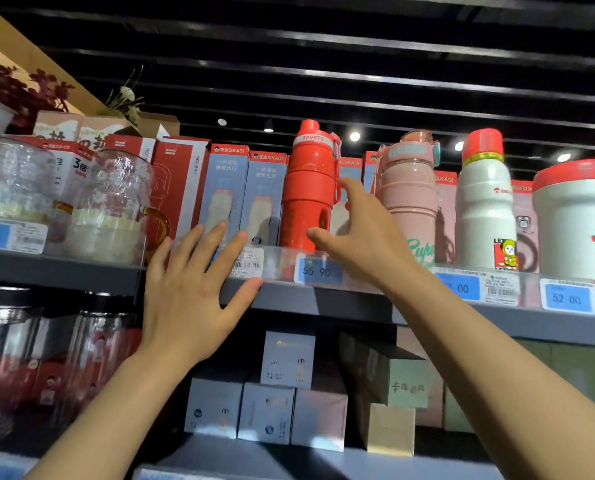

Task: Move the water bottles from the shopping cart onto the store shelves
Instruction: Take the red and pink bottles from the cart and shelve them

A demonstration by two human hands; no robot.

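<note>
A red sports bottle point(308, 188) stands upright on the top shelf point(81, 271), between blue D.KADI boxes and a pink bottle point(407, 199). My right hand point(362, 233) is raised just to the right of the red bottle, fingers spread and relaxed, thumb near its base, holding nothing. My left hand point(192, 289) is lifted in front of the shelf edge with straight, spread fingers, empty. A white bottle with a red cap point(485, 202) and a wide white cherry-print bottle point(576, 220) stand further right. The shopping cart is out of view.
Blue D.KADI boxes point(244, 195) and red boxes point(178, 181) line the shelf's back. Glass jars point(109, 206) stand at the left. Price tags point(318, 270) run along the shelf edge. The lower shelf holds grey and green boxes point(289, 393) and glass jars.
</note>
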